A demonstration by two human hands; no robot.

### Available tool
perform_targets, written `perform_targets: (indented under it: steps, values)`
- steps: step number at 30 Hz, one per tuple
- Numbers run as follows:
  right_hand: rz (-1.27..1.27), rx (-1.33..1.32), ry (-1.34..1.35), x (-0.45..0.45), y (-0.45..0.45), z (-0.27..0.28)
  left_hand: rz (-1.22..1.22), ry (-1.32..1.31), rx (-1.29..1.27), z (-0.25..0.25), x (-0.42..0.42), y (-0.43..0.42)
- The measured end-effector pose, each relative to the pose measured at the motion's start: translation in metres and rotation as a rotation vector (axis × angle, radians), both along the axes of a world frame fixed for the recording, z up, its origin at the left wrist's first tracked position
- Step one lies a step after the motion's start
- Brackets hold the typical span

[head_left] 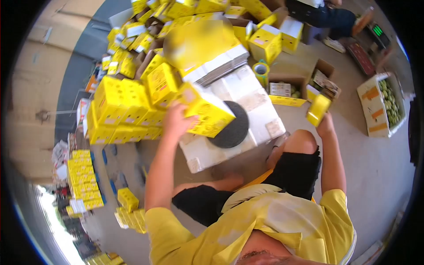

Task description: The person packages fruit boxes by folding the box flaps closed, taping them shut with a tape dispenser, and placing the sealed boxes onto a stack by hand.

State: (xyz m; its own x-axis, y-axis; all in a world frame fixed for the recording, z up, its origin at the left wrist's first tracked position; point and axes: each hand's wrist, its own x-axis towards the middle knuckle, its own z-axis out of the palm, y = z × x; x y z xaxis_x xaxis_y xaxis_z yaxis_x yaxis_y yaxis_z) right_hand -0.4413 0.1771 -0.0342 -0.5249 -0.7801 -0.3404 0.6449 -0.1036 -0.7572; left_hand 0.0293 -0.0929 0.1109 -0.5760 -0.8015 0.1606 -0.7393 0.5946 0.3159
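My left hand (177, 120) grips the side of a yellow carton (204, 112) with a white top. The carton sits tilted over a round black disc (232, 128) on a white foam box (221, 152). Out to the right, my right hand (326, 125) is closed round a tape dispenser (319, 109) with a shiny yellow roll, held above the floor. Beyond the disc lies a stack of flat yellow-and-white cardboard (216, 66), partly blurred. A roll of tape (261, 70) stands beside the foam box.
Stacked yellow cartons (117, 108) stand at left, with a heap of more cartons (181, 9) behind. An open carton (289, 99) holds round green fruit. At right is a foam crate (373, 108) of green fruit. Another person (329, 17) is near a scale (377, 31) at the back.
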Motion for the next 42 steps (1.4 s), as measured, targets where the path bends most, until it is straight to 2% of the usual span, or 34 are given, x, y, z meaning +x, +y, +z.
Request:
perform_targets:
  steps: [1,2,3,4,6,7,9,10,12,13,15,16,17,19,21,23,25,27,31,37,39,40,42]
  values:
    - [-0.008,0.129,0.186,-0.006,-0.007,-0.012,0.028,0.116,-0.022,-0.007,0.014,-0.018]
    - [0.101,0.295,0.356,-0.022,-0.007,-0.034,0.186,0.459,0.261,-0.005,0.019,-0.027]
    - [0.109,0.392,0.398,-0.017,-0.018,-0.027,0.304,0.437,0.208,0.0,0.034,-0.043]
    - [0.194,0.368,0.48,-0.013,-0.028,-0.017,0.463,0.734,0.397,0.01,0.037,-0.05]
    - [0.33,0.294,0.743,-0.022,-0.049,-0.046,0.592,1.195,0.405,0.027,0.029,-0.054]
    - [0.428,0.362,0.845,-0.026,-0.061,-0.061,0.579,1.322,0.403,0.017,0.039,-0.068]
    - [0.386,0.409,1.036,-0.024,-0.086,-0.102,0.65,1.639,0.492,0.022,0.011,-0.077]
    - [0.437,0.399,1.178,-0.033,-0.098,-0.135,0.69,1.566,0.498,-0.021,0.06,-0.119]
    - [0.421,0.343,1.416,-0.028,-0.117,-0.142,0.797,1.706,0.526,-0.037,0.05,-0.148]
    - [0.432,0.331,1.447,-0.029,-0.124,-0.154,0.905,1.721,0.515,-0.053,0.049,-0.164]
    - [0.502,0.541,1.524,-0.024,-0.124,-0.166,1.121,1.772,0.431,-0.075,0.036,-0.179]
    - [0.574,0.597,1.602,-0.025,-0.12,-0.165,1.119,1.765,0.422,-0.07,0.035,-0.184]
    - [0.572,0.599,1.589,-0.022,-0.125,-0.166,1.09,1.772,0.375,-0.068,0.036,-0.191]
    - [0.546,0.675,1.727,-0.01,-0.121,-0.167,1.081,1.753,0.338,-0.066,0.042,-0.196]
    - [0.539,0.679,1.767,-0.009,-0.117,-0.173,1.01,1.925,0.357,-0.066,0.049,-0.208]
    - [0.492,0.661,1.879,-0.011,-0.124,-0.177,1.057,1.899,0.326,-0.073,0.041,-0.213]
    - [0.446,0.631,1.897,-0.02,-0.128,-0.178,0.994,1.848,0.265,-0.068,0.036,-0.214]
    - [0.284,0.714,1.84,-0.019,-0.13,-0.161,0.971,1.896,0.222,-0.062,0.028,-0.213]
    - [0.248,0.81,1.799,-0.025,-0.113,-0.108,0.875,2.033,0.218,-0.057,0.027,-0.212]
    - [0.033,0.657,1.902,-0.021,-0.071,-0.007,0.954,2.127,0.259,-0.095,0.056,-0.202]
    - [-0.041,0.507,2.017,-0.009,-0.066,0.041,0.681,1.933,0.545,-0.095,0.06,-0.165]
    - [-0.02,0.422,2.046,0.005,-0.066,0.071,0.672,1.943,0.548,-0.096,0.061,-0.146]
    - [0.022,0.232,2.093,0.03,-0.07,0.114,0.707,1.596,0.596,-0.106,0.061,-0.102]
